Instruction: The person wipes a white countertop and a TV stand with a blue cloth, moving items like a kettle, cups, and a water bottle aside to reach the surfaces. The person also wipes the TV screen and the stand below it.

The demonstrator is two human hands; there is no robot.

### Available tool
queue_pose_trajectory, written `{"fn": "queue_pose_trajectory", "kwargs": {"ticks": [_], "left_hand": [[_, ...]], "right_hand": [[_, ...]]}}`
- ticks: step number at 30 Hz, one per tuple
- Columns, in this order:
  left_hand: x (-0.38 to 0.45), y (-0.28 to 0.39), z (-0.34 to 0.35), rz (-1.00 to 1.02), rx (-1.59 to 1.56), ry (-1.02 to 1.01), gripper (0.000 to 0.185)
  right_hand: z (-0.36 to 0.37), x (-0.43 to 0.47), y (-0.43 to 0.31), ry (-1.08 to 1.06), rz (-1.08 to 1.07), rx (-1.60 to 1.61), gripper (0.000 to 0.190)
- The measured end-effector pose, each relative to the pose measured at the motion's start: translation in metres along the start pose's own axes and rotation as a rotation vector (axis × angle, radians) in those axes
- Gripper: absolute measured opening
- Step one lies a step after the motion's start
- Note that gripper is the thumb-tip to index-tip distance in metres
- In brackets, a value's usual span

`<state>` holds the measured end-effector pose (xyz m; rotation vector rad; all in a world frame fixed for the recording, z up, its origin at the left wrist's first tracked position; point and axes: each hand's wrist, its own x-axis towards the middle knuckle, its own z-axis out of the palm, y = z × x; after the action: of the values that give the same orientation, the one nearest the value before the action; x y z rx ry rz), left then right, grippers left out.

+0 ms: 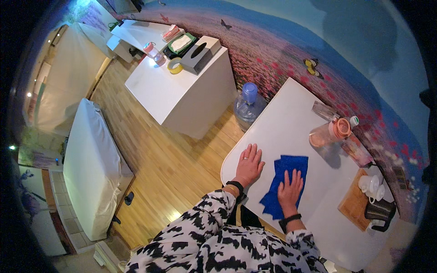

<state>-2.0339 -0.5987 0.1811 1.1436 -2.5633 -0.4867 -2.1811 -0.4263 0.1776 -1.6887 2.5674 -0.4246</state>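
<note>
Before me a folded blue cloth (279,184) lies on a white table (269,136) with a rounded corner. My right hand (291,187) rests palm down on the cloth, fingers slightly spread. Left of the cloth, my left hand (249,164) lies flat on the bare tabletop near its edge, with a ring on one finger and nothing in its grasp. Both wrists wear black bands. Beyond the cloth, a pinkish clear plastic jug (321,135) stands near the wall.
A wooden board (353,201), white cups (371,186) and a dark kettle (379,213) are at the right. A large water bottle (247,109) stands on the floor between the table and a white cabinet (164,92) holding a tissue box (198,58). A covered bed (90,170) is at left.
</note>
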Motion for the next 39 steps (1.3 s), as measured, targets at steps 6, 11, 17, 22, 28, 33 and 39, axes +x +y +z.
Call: {"fn": "queue_pose_trajectory", "kwargs": {"ticks": [6,11,17,22,28,33,39], "left_hand": [[0.004,0.005,0.003,0.061,-0.028,0.058,0.05],[-0.002,-0.024,0.015,0.123,-0.19,0.111,0.038],[-0.028,-0.057,-0.001,0.288,-0.348,0.016,0.028],[-0.057,-0.08,-0.028,0.333,-0.41,-0.109,0.035],[-0.062,-0.118,-0.06,0.402,-0.392,-0.088,0.033],[-0.065,-0.174,-0.092,0.315,-0.312,-0.051,0.03],[-0.05,-0.216,-0.117,0.34,-0.246,-0.026,0.025]], "right_hand": [[0.021,0.067,-0.002,0.14,0.135,-0.119,0.057],[0.027,0.044,-0.049,0.078,0.014,-0.038,0.059],[0.011,-0.031,-0.072,-0.066,-0.106,0.115,0.057],[0.022,-0.009,-0.078,0.072,0.017,0.018,0.055],[0.061,0.074,-0.117,0.17,0.192,-0.125,0.052],[0.085,0.086,-0.162,0.157,-0.029,-0.022,0.048],[0.086,0.092,-0.147,0.302,-0.043,-0.021,0.029]]}}
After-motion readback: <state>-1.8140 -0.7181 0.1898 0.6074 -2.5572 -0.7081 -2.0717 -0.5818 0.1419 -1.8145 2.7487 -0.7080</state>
